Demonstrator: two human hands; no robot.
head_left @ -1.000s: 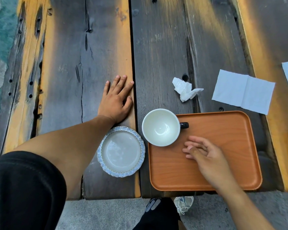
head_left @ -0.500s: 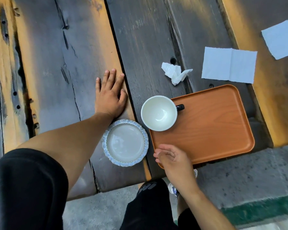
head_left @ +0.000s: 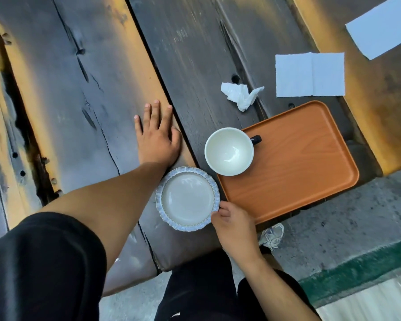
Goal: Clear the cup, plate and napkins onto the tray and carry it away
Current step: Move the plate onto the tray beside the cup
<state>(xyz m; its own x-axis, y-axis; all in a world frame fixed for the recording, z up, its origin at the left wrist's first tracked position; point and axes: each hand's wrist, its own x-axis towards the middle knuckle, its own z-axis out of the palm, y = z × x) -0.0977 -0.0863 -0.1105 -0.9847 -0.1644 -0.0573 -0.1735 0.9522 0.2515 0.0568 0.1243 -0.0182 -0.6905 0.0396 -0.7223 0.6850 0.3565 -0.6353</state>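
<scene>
pinching the scalloped plate (head_left: 187, 201) rim, the right hand's fingers (head_left: 220, 213) grip thinly; it could slip, clipping the cup (head_left: 229, 151) overhanging the tray (head_left: 306, 163).

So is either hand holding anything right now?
The right hand pinches the plate at its near-right rim; the left hand lies flat, empty.

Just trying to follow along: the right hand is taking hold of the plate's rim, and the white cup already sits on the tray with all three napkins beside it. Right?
Not quite. In the head view the three napkins lie on the wooden table, not on the tray. The rest holds: the right hand grips the plate rim, and the cup sits on the tray.
</scene>
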